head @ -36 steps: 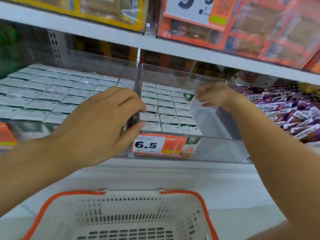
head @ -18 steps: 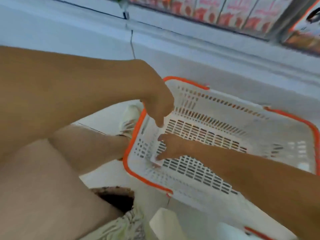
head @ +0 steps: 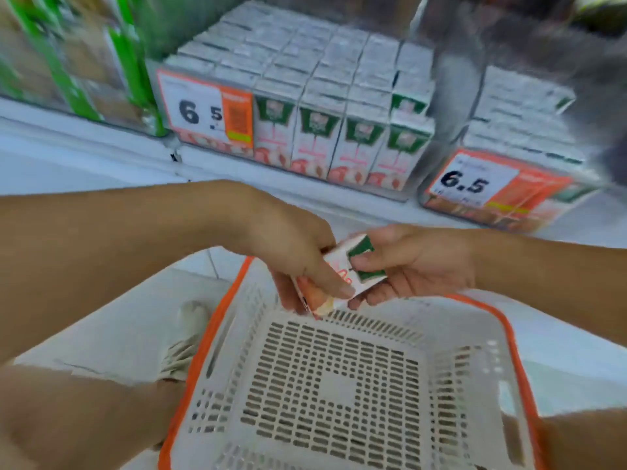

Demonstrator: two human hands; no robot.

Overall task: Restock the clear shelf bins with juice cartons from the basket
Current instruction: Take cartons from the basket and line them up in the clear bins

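Both hands have risen from the basket (head: 353, 385); left hand (head: 298, 252) and right hand (head: 410, 262) grip one carton (head: 346, 276), next bound upward to a bin (head: 420, 130).

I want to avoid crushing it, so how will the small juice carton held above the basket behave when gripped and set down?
The juice carton looks like a stiff paperboard box, so it should keep its shape between both hands, though hard squeezing may dent it. Its flat faces will not roll. Tall and narrow like the shelf cartons, it may tip if nudged.
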